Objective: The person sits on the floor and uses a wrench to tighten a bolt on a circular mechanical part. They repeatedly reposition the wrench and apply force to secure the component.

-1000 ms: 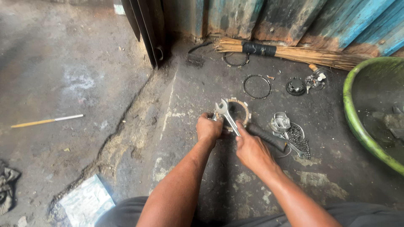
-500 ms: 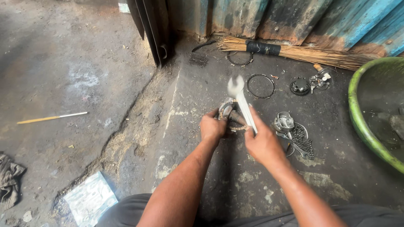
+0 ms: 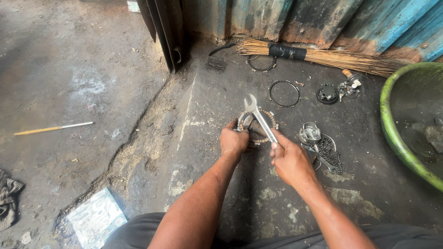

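I record the scene from the head view, largest item first. The concrete floor point(image 3: 92, 92) carries everything; it is stained and gritty. At the right edge sits a green basin point(image 3: 392, 133), and along the corrugated wall lies a straw broom point(image 3: 323, 55). The piece in hand is a round toothed clutch part point(image 3: 258, 123), resting on the floor directly ahead of me, between and just beyond both hands. My left hand point(image 3: 234, 142) bears down on its near-left rim, fingers curled together over the edge. My right hand point(image 3: 290, 161) has its fingers clamped on the lower shank of an open-ended spanner point(image 3: 259, 119), which slants up and away over the part with its jaw end uppermost. I judge the part to be steel, rigid and fairly heavy for its bulk, likely oily and therefore slippery; the notched rim offers the surest hold, as the left hand has it. The spanner is stiff and smooth; a grip low on the shank gives leverage but risks a slip. Smaller items lie well apart: a thin ring point(image 3: 284, 93), a gear cluster point(image 3: 328, 94), a chain with housing point(image 3: 323, 147), and a yellow-handled stick point(image 3: 53, 128) far left.
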The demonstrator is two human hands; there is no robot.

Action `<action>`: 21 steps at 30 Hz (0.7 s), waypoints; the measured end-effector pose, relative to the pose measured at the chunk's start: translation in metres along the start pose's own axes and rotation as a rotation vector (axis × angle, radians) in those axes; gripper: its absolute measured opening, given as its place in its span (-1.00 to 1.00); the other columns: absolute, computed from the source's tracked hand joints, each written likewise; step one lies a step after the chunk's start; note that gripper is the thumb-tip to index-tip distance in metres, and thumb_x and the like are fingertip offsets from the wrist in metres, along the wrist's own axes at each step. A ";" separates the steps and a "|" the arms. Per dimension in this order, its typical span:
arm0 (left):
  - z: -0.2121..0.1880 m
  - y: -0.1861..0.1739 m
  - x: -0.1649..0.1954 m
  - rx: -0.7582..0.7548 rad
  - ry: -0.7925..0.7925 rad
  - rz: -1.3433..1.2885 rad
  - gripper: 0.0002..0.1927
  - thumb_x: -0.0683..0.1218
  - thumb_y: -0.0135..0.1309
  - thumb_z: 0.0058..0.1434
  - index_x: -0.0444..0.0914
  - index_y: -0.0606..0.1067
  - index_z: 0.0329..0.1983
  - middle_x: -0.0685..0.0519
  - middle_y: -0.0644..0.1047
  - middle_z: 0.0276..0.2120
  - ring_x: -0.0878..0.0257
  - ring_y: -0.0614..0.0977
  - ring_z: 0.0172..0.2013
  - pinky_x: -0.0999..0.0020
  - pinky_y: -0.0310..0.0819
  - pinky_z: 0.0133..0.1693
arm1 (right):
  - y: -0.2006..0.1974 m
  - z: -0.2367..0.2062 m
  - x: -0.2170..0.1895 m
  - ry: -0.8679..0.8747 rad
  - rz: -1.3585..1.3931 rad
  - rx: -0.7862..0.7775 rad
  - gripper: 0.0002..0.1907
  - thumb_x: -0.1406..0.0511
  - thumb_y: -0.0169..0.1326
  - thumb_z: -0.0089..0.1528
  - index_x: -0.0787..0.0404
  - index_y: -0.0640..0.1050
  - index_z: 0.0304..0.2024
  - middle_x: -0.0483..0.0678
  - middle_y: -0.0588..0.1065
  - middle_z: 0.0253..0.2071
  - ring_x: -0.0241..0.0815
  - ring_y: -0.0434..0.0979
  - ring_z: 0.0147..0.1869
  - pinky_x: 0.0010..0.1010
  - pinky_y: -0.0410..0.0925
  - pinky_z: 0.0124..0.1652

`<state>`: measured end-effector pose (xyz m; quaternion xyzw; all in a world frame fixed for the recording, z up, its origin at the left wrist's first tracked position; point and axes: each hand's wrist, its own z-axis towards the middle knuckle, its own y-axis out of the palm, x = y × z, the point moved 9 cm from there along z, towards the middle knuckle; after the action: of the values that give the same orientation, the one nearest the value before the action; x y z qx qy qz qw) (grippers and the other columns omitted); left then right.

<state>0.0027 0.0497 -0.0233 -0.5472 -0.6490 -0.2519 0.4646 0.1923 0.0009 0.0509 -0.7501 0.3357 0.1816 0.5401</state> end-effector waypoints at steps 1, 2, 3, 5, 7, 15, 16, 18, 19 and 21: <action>-0.002 -0.003 0.006 0.023 0.045 0.019 -0.34 -0.24 0.09 0.14 -0.20 0.39 0.38 -0.13 0.66 -0.06 0.17 0.74 -0.26 0.33 0.65 -0.26 | -0.004 -0.001 -0.006 -0.054 -0.012 0.042 -0.50 0.22 -0.07 0.38 -0.21 0.36 0.39 -0.13 0.60 -0.38 -0.32 0.59 -0.38 -0.38 0.48 -0.32; -0.004 0.000 0.002 -0.022 -0.018 -0.043 -0.32 -0.26 0.04 0.16 -0.19 0.34 0.41 -0.17 0.67 -0.09 0.15 0.73 -0.34 0.30 0.65 -0.34 | -0.009 -0.002 -0.011 -0.108 -0.024 0.086 -0.51 0.22 -0.06 0.38 -0.18 0.40 0.38 -0.14 0.60 -0.42 -0.33 0.58 -0.42 -0.39 0.47 -0.35; -0.005 0.004 -0.001 -0.069 -0.080 -0.106 -0.31 -0.28 -0.01 0.18 -0.18 0.29 0.44 -0.21 0.68 -0.13 0.12 0.72 -0.42 0.28 0.64 -0.42 | -0.014 -0.004 -0.017 -0.162 -0.037 0.131 -0.52 0.21 -0.05 0.37 -0.16 0.43 0.36 -0.15 0.59 -0.46 -0.33 0.57 -0.47 -0.40 0.45 -0.38; -0.006 0.010 -0.003 -0.121 -0.135 -0.189 -0.30 -0.29 -0.03 0.21 -0.20 0.23 0.47 -0.24 0.68 -0.17 0.11 0.70 -0.52 0.26 0.63 -0.53 | -0.014 -0.006 -0.019 -0.149 -0.052 0.119 -0.53 0.19 -0.05 0.37 -0.14 0.43 0.35 -0.19 0.56 -0.49 -0.32 0.51 -0.53 -0.37 0.40 -0.48; -0.004 0.011 -0.001 -0.130 -0.121 -0.232 -0.31 -0.29 0.02 0.23 -0.23 0.21 0.47 -0.22 0.66 -0.17 0.14 0.69 -0.58 0.27 0.64 -0.57 | -0.007 -0.006 -0.016 -0.074 -0.134 0.053 -0.53 0.19 -0.05 0.38 -0.15 0.41 0.37 -0.19 0.53 -0.52 -0.32 0.45 -0.56 -0.36 0.34 -0.54; 0.003 0.016 -0.009 -0.156 -0.159 -0.246 -0.29 -0.31 0.02 0.25 -0.26 0.16 0.48 -0.27 0.64 -0.15 0.09 0.69 -0.54 0.26 0.65 -0.56 | -0.014 -0.010 -0.024 -0.208 0.234 0.090 -0.44 0.26 -0.04 0.33 -0.16 0.36 0.40 -0.19 0.50 -0.50 -0.41 0.44 -0.56 -0.48 0.36 -0.60; 0.003 0.015 -0.010 -0.152 -0.168 -0.249 -0.30 -0.30 0.03 0.26 -0.26 0.16 0.48 -0.27 0.63 -0.15 0.09 0.69 -0.54 0.26 0.65 -0.57 | -0.023 -0.014 -0.033 -0.347 0.263 0.160 -0.46 0.28 -0.06 0.38 -0.11 0.34 0.42 -0.19 0.50 -0.47 -0.42 0.46 -0.52 -0.50 0.39 -0.55; 0.003 0.015 -0.011 -0.151 -0.176 -0.228 -0.30 -0.29 0.02 0.26 -0.25 0.16 0.48 -0.28 0.64 -0.16 0.09 0.69 -0.54 0.25 0.64 -0.57 | -0.037 -0.028 -0.049 -0.624 0.319 0.299 -0.50 0.31 -0.10 0.47 -0.02 0.29 0.47 -0.17 0.49 -0.42 -0.45 0.49 -0.43 -0.55 0.47 -0.45; 0.003 0.015 -0.010 -0.154 -0.176 -0.216 -0.31 -0.28 0.02 0.27 -0.25 0.16 0.48 -0.29 0.65 -0.16 0.09 0.69 -0.55 0.25 0.64 -0.57 | -0.030 -0.023 -0.045 -0.547 0.262 0.267 -0.47 0.32 -0.09 0.43 -0.03 0.28 0.46 -0.17 0.51 -0.44 -0.44 0.51 -0.46 -0.53 0.46 -0.49; 0.003 0.015 -0.006 -0.159 -0.143 -0.206 -0.33 -0.29 0.00 0.26 -0.27 0.19 0.47 -0.30 0.66 -0.17 0.11 0.68 -0.55 0.26 0.63 -0.58 | -0.015 -0.014 -0.037 -0.394 0.146 0.205 -0.40 0.33 -0.08 0.34 -0.05 0.25 0.45 -0.17 0.54 -0.48 -0.42 0.53 -0.52 -0.50 0.46 -0.55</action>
<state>0.0159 0.0529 -0.0328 -0.5292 -0.7115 -0.3090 0.3439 0.1754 0.0017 0.0896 -0.6148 0.2940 0.3281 0.6542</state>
